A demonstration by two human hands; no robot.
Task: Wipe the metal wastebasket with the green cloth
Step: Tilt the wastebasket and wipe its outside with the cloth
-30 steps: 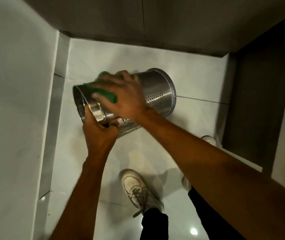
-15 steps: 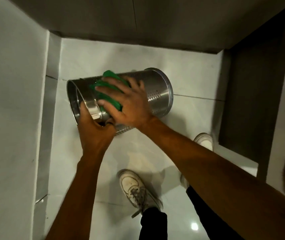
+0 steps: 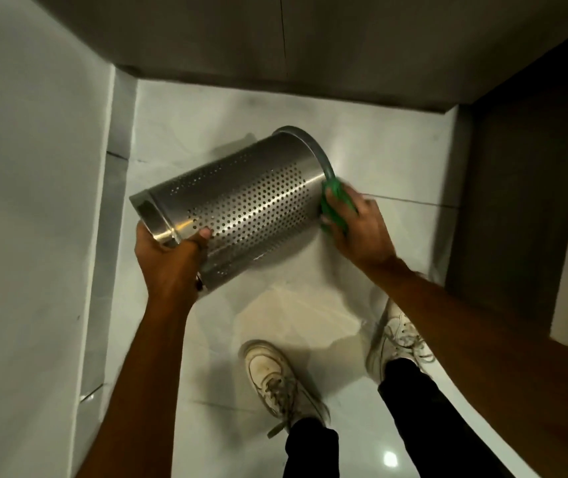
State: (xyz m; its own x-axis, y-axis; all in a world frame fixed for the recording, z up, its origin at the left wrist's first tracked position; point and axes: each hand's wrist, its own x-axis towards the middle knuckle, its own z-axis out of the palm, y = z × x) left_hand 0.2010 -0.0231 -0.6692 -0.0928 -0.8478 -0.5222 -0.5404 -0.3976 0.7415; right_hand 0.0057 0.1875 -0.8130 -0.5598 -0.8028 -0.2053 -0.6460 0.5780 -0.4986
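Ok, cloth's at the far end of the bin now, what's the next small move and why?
Probably draw the green cloth back along the perforated wall of the wastebasket toward the left hand. The right hand presses the cloth at the far rim, while the left grips the near end, holding the bin tilted off the floor.

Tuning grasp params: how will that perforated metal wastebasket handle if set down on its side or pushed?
The metal wastebasket is a smooth cylinder, so on its side it would likely roll on the glossy floor tile. The left hand alone holds it aloft by one end, so it is probably light. Polished steel may be slippery. The green cloth looks floppy.
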